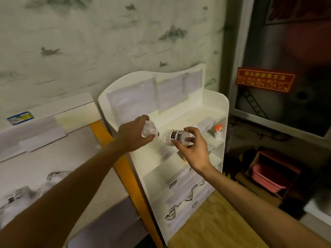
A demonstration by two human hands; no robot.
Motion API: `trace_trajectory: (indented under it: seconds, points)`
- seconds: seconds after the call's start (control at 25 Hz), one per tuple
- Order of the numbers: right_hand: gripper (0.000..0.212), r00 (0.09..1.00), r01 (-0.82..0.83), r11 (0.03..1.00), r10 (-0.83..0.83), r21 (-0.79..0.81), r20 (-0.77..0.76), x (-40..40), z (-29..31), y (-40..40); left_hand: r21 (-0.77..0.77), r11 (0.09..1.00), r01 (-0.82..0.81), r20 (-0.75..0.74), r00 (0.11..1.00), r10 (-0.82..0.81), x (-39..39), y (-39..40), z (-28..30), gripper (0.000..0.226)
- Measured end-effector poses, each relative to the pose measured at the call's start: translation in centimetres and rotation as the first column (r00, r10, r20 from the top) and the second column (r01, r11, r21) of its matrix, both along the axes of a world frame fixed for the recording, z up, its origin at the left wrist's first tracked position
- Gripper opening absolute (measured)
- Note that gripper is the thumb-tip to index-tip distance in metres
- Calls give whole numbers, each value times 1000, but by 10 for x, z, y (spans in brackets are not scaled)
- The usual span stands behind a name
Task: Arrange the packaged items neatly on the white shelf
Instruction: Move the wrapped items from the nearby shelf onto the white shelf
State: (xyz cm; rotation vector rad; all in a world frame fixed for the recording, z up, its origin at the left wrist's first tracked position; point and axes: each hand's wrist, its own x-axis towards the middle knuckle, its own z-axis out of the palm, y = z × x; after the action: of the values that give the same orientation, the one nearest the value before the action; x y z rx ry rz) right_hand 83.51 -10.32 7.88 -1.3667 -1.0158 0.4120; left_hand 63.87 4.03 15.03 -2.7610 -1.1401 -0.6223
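Two hands are out over the white shelf (pixel 221 111), each with a packaged item in it. The left hand (pixel 133 136) has its fingers and thumb curled round a clear, crinkled packet (pixel 149 129) with something pale inside, held above the shelf's upper tier, towards its left side. The right hand (pixel 193 149) grips a small clear jar (pixel 174 137) that lies tilted on its side, its dark-and-white label facing up; thumb and fingers pinch it at the near end, where the see-through base or lid shows. Jar and packet sit just beside each other in the air, not touching, and neither rests on the shelf as far as I can tell.

On the right end of the same tier stands a small white tube (pixel 218 130) with an orange top part, upright, close to the side panel. Lower tiers hold blurred packaged things (pixel 189 196) with dark and silvery outlines; what they are I can't make out. Pale cards lean against the shelf's back panel.

Left of the shelf is an orange upright (pixel 125 169) and a white counter (pixel 59 163) with more blurry packets on it. Right of the shelf, a red sign (pixel 265 81) hangs on a dark glass door, and a pink bin (pixel 266 178) sits low in a box by the floor.
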Motion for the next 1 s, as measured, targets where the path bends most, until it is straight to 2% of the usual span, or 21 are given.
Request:
trace_trajectory:
  seconds: [0.12, 0.24, 0.36, 0.48, 0.64, 1.0]
  points:
    - [61, 999, 46, 996, -46, -72, 7, 35, -20, 10, -124, 992, 39, -22, 999, -42, 32, 23, -21, 65]
    - [62, 998, 60, 986, -55, -153, 36, 71, -39, 35, -157, 986, 59, -89, 993, -73, 64, 54, -43, 68]
    - [63, 999, 25, 972, -13, -235, 50, 108, -54, 70, -212, 977, 25, -197, 978, -68, 98, 96, -70, 65]
    - [61, 987, -37, 940, 87, -340, 134, 145, -68, 114, -256, 964, -70, -285, 959, -6, 124, 131, -100, 65]
    - [59, 978, -33, 875, 127, -482, 163, 185, -103, 162, -315, 937, -152, -306, 951, 52, 147, 170, -139, 68]
    - [63, 973, -19, 829, 143, -558, 179, 231, -128, 232, -361, 906, -221, -338, 937, 94, 189, 209, -175, 64]
